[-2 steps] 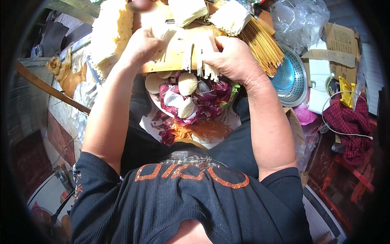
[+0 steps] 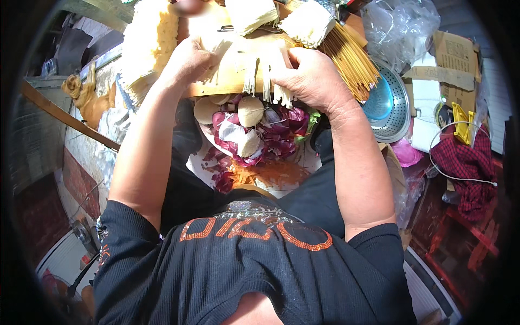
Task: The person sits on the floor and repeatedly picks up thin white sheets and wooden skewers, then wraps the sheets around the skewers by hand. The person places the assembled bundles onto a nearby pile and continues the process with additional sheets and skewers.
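Since the wooden board [image 2: 216, 88] offers a firm surface, we see the right hand [image 2: 311, 73] over its near edge, fingers closed on pale strips [image 2: 283, 96] whose ends overhang, presumably pinched to stay together. Glare leaves us unable to tell whether the left hand [image 2: 194, 62] grips anything. We judge the thin sticks [image 2: 352, 65] lie beside the right hand for easy reach; purple peelings [image 2: 273, 149] sit below, likely as discarded scraps.

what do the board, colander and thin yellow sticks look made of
Board: probably wood, fairly smooth, by its warm tan edge. Colander: likely metal, dull grey with punched-looking holes, though plastic is possible. Thin yellow sticks: seemingly bamboo or wood, unpainted, by their straw colour.
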Action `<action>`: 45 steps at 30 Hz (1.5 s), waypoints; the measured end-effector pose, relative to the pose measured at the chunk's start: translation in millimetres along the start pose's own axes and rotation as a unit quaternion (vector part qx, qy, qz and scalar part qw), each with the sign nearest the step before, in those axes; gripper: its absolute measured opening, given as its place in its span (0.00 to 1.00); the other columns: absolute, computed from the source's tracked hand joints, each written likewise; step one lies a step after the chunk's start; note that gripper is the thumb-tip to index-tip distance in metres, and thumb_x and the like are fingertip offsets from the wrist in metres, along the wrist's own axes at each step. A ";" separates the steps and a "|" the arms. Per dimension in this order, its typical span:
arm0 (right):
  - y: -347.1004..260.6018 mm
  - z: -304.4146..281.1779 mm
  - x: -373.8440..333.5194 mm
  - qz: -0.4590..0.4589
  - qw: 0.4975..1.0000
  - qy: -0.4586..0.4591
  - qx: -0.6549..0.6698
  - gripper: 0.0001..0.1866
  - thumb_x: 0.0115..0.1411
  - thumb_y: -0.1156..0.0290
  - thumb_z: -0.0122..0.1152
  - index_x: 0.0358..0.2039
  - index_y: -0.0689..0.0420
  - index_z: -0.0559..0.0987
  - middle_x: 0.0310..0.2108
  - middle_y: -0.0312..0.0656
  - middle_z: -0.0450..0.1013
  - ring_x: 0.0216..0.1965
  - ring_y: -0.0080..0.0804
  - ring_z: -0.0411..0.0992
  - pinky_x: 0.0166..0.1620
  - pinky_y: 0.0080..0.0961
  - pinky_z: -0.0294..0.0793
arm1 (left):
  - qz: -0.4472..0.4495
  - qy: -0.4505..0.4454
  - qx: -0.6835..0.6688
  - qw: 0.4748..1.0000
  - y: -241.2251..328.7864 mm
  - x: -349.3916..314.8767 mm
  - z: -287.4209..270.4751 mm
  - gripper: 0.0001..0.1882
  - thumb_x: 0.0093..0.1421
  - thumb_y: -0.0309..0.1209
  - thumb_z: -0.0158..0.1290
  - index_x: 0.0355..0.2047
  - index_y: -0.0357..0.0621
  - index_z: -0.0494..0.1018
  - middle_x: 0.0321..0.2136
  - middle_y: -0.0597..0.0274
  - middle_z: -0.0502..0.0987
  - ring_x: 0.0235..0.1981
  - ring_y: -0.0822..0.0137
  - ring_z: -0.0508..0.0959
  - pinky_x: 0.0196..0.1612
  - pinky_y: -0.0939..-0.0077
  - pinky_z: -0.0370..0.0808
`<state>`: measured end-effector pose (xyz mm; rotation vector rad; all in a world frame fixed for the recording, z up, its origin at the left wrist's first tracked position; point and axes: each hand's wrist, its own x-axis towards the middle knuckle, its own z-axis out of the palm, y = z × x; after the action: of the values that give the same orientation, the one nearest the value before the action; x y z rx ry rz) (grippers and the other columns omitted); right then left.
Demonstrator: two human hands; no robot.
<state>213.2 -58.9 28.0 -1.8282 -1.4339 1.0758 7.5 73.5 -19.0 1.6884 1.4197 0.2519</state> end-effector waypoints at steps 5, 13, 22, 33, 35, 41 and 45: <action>7.5 3.0 5.1 -0.001 0.999 0.003 -0.037 0.22 0.49 0.61 0.67 0.40 0.64 0.79 0.31 0.41 0.78 0.32 0.25 0.74 0.39 0.24 0.74 | -0.024 -0.058 0.199 0.978 -57.1 35.1 13.8 0.27 0.50 0.36 0.59 0.46 0.30 0.68 0.38 0.39 0.78 0.42 0.50 0.79 0.47 0.64 0.74; 9.2 1.1 1.5 -0.001 0.999 0.002 -0.035 0.23 0.50 0.59 0.67 0.40 0.65 0.79 0.31 0.43 0.78 0.32 0.25 0.75 0.39 0.24 0.74 | 0.088 0.079 0.331 0.936 -25.2 2.1 40.1 0.31 0.52 0.38 0.58 0.54 0.35 0.64 0.45 0.36 0.74 0.48 0.45 0.74 0.51 0.60 0.71; 7.3 9.6 1.8 0.007 1.000 0.019 0.000 0.21 0.49 0.57 0.66 0.36 0.62 0.79 0.32 0.51 0.77 0.34 0.41 0.77 0.42 0.31 0.75 | 0.074 -0.163 -0.454 0.873 29.4 -57.0 54.4 0.21 0.57 0.40 0.53 0.46 0.38 0.72 0.40 0.60 0.76 0.45 0.70 0.73 0.51 0.72 0.68; -4.0 28.6 1.4 -0.004 1.000 0.022 -0.020 0.20 0.49 0.63 0.63 0.40 0.61 0.78 0.32 0.47 0.78 0.33 0.35 0.76 0.41 0.29 0.75 | 0.306 -0.038 -0.104 0.946 4.4 -47.1 54.4 0.17 0.63 0.36 0.46 0.49 0.42 0.72 0.43 0.58 0.75 0.43 0.68 0.76 0.49 0.73 0.72; -10.4 21.7 -0.6 -0.013 0.999 0.029 -0.001 0.21 0.50 0.64 0.66 0.43 0.62 0.78 0.30 0.39 0.78 0.30 0.22 0.74 0.37 0.21 0.74 | 0.247 -0.029 -0.168 0.954 4.8 -45.0 53.0 0.18 0.63 0.37 0.45 0.48 0.41 0.72 0.42 0.58 0.75 0.43 0.68 0.76 0.48 0.73 0.73; -4.5 8.8 -1.7 -0.006 0.993 0.087 0.084 0.19 0.53 0.63 0.67 0.40 0.62 0.78 0.30 0.40 0.77 0.30 0.23 0.74 0.36 0.20 0.75 | 0.006 -0.184 -0.425 0.886 26.3 -53.1 41.8 0.17 0.62 0.37 0.51 0.46 0.39 0.73 0.34 0.57 0.78 0.31 0.67 0.79 0.34 0.72 0.79; -13.1 9.9 -6.7 -0.022 0.986 0.046 0.158 0.17 0.56 0.67 0.66 0.43 0.64 0.78 0.32 0.37 0.76 0.32 0.18 0.71 0.36 0.15 0.73 | 0.069 -0.253 -0.379 0.888 24.5 -56.0 44.0 0.18 0.63 0.41 0.54 0.44 0.38 0.73 0.31 0.58 0.78 0.30 0.68 0.79 0.32 0.74 0.78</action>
<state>197.5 -62.4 35.4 -1.5912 -1.1681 1.1117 34.8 4.5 -6.2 1.0793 0.6687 0.3564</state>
